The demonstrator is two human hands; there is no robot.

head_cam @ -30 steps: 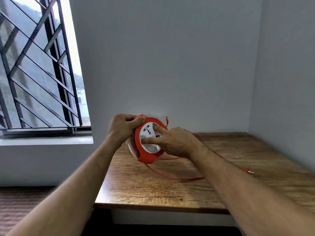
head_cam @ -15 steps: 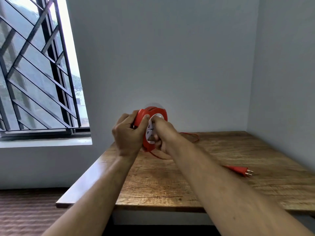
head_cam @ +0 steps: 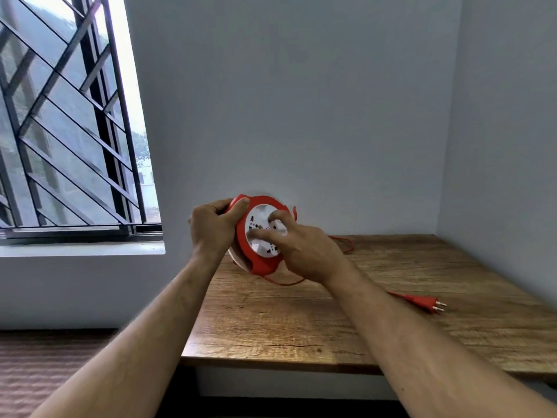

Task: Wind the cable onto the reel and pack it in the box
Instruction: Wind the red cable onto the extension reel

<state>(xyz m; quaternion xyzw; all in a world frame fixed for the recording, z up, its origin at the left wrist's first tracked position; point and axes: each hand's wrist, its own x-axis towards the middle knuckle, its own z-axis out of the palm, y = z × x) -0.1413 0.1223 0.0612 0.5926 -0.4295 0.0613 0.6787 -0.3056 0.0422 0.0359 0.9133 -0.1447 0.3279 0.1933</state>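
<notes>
A round red cable reel [head_cam: 260, 263] with a white socket face is held upright above the wooden table's far left part. My left hand [head_cam: 211, 229] grips its red rim from the left, thumb on top. My right hand [head_cam: 301, 248] presses its fingers on the white socket face. A thin red cable [head_cam: 343, 244] runs from the reel over the table behind my right wrist. Its red two-pin plug [head_cam: 422, 303] lies on the table to the right. No box is in view.
The wooden table [head_cam: 301, 333] fills a corner between the back wall and the right wall. A barred window [head_cam: 66, 131] with a sill is at the left. Brown floor shows below the window, left of the table.
The reel's white face has turned back toward me after being edge-on. My right fingers have shifted round on the socket face. The plug lies nearly where it was half a second ago.
</notes>
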